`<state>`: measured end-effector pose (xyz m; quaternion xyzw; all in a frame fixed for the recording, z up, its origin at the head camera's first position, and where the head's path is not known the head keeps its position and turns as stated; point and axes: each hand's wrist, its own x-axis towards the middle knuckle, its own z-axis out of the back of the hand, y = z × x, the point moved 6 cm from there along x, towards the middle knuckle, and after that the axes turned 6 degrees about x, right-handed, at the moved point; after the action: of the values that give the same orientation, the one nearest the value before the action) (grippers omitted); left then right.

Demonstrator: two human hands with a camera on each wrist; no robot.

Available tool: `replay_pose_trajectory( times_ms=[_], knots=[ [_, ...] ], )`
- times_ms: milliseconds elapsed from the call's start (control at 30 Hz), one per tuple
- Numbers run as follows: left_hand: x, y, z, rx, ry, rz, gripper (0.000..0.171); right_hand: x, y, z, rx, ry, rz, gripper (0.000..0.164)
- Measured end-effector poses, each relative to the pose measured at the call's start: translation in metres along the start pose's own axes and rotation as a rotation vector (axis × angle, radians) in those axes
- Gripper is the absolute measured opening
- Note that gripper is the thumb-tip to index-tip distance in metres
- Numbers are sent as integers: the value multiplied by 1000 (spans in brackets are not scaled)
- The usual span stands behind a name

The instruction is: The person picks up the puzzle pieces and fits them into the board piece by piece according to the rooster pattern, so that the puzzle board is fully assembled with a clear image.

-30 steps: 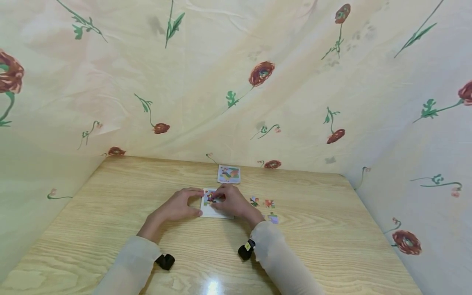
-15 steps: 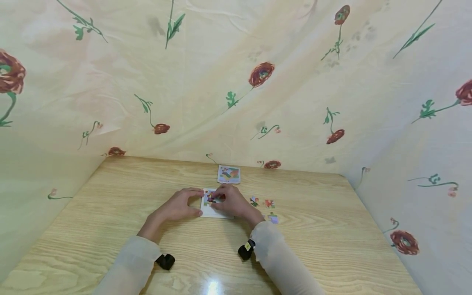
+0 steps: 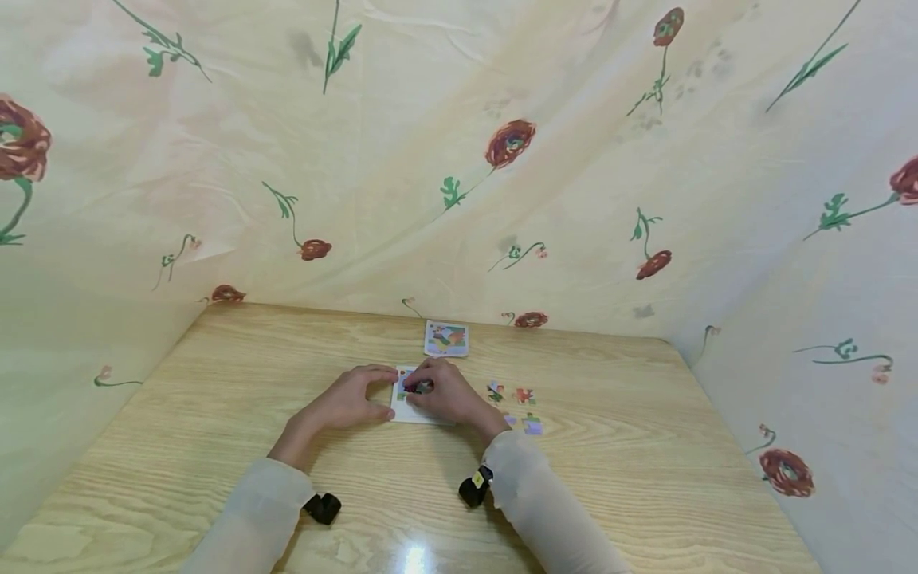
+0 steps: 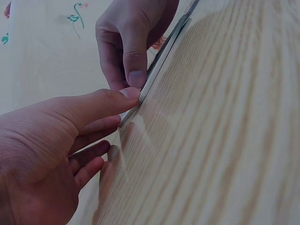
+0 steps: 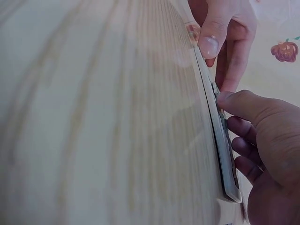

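A small white puzzle board (image 3: 423, 416) lies on the wooden table with a few coloured pieces set in its upper left part. My left hand (image 3: 353, 397) holds the board by its left side, thumb at the near corner and index finger at the far one. Over the board, my right hand (image 3: 448, 391) pinches a dark puzzle piece (image 3: 412, 388) between thumb and fingers, low against the surface. In the right wrist view the right thumb (image 5: 241, 104) rests at the board's upper face, and its palm side hides much of the piece.
Several loose puzzle pieces (image 3: 524, 395) lie to the right of the board, some partly behind the right forearm. A picture card (image 3: 445, 340) stands behind the board near the table's back edge. Flowered cloth (image 3: 402, 159) closes off the back and sides.
My right hand has shifted slightly, its fingertips moving a little left over the board and covering more of the set pieces. The left hand stays in place.
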<state>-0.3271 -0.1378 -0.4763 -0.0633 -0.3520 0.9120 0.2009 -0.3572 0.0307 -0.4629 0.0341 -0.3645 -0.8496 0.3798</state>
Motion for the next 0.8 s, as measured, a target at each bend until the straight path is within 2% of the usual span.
replay_pose_trajectory(
  times_ms=[300, 800],
  knots=[
    [1, 0, 0, 6, 0, 1, 60, 0, 2, 0, -43, -4, 61, 18],
    [0, 0, -1, -18, 10, 11, 60, 0, 8, 1, -56, 2, 13, 18]
  ],
)
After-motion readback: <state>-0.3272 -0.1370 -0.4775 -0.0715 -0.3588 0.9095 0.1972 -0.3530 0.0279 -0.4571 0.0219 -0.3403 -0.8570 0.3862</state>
